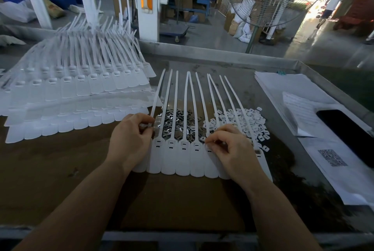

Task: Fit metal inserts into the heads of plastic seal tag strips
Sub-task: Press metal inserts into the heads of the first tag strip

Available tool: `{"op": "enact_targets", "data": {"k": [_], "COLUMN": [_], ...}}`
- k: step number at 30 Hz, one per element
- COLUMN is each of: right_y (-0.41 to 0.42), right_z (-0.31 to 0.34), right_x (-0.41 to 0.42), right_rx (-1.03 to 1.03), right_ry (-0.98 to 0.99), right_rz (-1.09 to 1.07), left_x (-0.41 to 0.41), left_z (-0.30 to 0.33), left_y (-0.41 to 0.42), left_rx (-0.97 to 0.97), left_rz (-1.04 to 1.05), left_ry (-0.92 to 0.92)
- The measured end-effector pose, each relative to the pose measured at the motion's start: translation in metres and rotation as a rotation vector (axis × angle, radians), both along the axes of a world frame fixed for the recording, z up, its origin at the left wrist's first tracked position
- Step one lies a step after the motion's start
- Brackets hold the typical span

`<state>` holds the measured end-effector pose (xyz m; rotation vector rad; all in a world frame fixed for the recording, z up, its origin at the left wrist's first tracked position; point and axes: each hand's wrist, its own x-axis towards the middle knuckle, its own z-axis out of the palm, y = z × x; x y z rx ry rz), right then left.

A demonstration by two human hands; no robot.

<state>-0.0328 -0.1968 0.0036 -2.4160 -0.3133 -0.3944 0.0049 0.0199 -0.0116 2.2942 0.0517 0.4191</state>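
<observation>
Under both hands' grip lie strip heads (183,143).

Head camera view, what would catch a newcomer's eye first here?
A fan of white seal tag strips lies mid-table, with the left hand and right hand working at their heads. Behind sit dark metal inserts and white plastic pieces; a big strip stack fills the left.

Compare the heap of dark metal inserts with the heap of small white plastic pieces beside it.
The heap of dark metal inserts is grey and shiny; the heap of small white plastic pieces is matt white. The metal heap lies between the hands, behind the row of white seal tag strips; the white heap lies further right, past the right hand. Both are loose piles under the strips' tails.
</observation>
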Motion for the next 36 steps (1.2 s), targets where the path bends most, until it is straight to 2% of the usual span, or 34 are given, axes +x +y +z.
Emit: {"op": "enact_targets", "data": {"k": [12, 23, 30, 33, 36], "right_y": [-0.0016, -0.0005, 0.0017, -0.0011, -0.0036], "right_z": [-0.0004, 0.0015, 0.0059, 0.0025, -0.0012], "right_x": [-0.0006, -0.0042, -0.0071, -0.0051, -0.002], "right_rx": [0.011, -0.116, -0.321, -0.257, -0.024], "right_ry": [-0.005, -0.147, -0.197, -0.197, -0.154], "right_rz": [-0.053, -0.025, -0.001, 0.012, -0.073], "left_x": [0.0002, -0.0005, -0.0004, -0.0006, -0.0005], "left_z": [-0.001, 0.0006, 0.0014, 0.002, 0.0024], "left_y": [-0.001, -0.0015, -0.0017, -0.0022, -0.0027], "left_rx": [0.006, -0.018, 0.0, -0.001, -0.005], "left_rz": [0.001, 0.005, 0.007, 0.008, 0.007], "left_ry": [-0.003, 0.001, 0.004, 0.011, 0.009]}}
